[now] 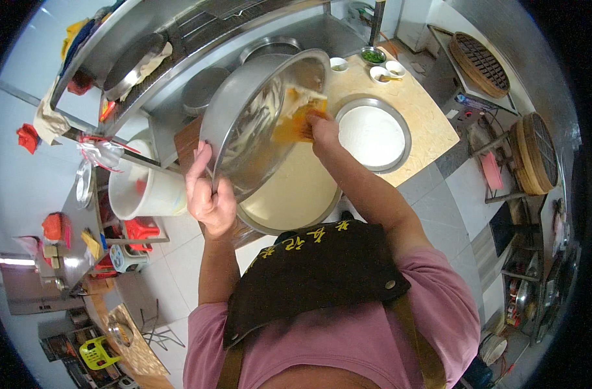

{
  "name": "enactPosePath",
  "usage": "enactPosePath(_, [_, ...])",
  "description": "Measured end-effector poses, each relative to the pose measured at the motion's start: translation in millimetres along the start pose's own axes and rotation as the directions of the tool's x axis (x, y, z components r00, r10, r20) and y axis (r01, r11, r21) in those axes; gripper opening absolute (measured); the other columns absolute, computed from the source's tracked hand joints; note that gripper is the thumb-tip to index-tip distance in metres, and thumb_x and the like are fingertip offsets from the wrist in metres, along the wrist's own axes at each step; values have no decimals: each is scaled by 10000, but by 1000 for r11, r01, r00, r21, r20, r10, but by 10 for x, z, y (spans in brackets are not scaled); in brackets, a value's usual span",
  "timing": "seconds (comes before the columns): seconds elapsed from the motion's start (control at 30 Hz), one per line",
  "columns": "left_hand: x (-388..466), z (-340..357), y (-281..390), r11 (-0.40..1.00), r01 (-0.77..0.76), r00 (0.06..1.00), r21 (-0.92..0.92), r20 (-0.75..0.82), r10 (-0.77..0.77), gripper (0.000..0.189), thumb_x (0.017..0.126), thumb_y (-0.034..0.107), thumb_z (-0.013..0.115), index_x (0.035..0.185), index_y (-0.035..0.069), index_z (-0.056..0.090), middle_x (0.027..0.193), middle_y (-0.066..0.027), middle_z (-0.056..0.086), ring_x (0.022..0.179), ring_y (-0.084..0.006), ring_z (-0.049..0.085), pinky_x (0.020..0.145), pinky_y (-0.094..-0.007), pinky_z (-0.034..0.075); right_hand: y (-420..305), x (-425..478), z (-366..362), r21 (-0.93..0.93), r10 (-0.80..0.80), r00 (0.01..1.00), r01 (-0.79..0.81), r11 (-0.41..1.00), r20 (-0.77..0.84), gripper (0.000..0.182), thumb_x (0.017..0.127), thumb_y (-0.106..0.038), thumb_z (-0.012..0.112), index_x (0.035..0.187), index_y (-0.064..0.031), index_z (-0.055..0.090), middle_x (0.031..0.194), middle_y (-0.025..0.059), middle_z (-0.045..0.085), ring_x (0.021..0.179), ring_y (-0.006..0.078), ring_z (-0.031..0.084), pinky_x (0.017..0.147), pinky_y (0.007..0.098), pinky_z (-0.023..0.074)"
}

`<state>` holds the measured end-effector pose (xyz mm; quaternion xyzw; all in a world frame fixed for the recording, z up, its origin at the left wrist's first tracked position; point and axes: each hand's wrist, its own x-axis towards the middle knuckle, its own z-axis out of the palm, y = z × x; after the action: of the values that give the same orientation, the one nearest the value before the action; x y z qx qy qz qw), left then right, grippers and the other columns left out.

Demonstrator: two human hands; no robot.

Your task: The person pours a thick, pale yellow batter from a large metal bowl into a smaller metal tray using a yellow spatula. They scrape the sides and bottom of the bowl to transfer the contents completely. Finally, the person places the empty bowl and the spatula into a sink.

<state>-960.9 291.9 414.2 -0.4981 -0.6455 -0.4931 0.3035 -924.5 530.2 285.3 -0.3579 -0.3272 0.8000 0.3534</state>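
My left hand (pixel 211 194) grips the near rim of a large steel mixing bowl (pixel 242 92), tipped up on its side. In my right hand (pixel 321 129) is a yellow plastic dough scraper (pixel 296 119), its face against the bowl's inner wall. Pale batter streaks cling to that wall and to the scraper. Below the bowl lies a wide round metal pan (pixel 296 194) with a smooth layer of cream-coloured batter; the bowl hides its far part. To the right, a smaller round pan (pixel 407 141) holds a white, flat layer.
Small white bowls (pixel 379 74) and a steel bowl of chopped greens (pixel 373 56) stand at the wooden board's (pixel 434 133) back. Empty round pans (pixel 206 90) sit behind the mixing bowl. A white bucket (pixel 147 194) is at left, under a metal shelf (pixel 145 92). Bamboo steamers (pixel 534 153) stand right.
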Motion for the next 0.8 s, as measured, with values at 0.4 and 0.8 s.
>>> enactPosePath(0.4, [94,-162,-90,978,172,983,121,-87,-162,163,791,-82,559,671,-48,454,1094,-272,605,1048,-346,603,857,-364,475,-404,62,-574,-491,-625,665,737,464,408,187,920,-212,537,1014,-60,592,821,89,664,719,194,647,660,307,514])
enactPosePath(0.8, [113,-227,-188,973,208,975,102,-105,-197,187,798,-99,569,660,-47,454,1121,-261,596,1062,-338,596,875,-338,465,30,60,-887,-663,-339,676,729,172,654,117,842,-154,605,940,-98,637,838,127,641,793,299,631,682,375,505])
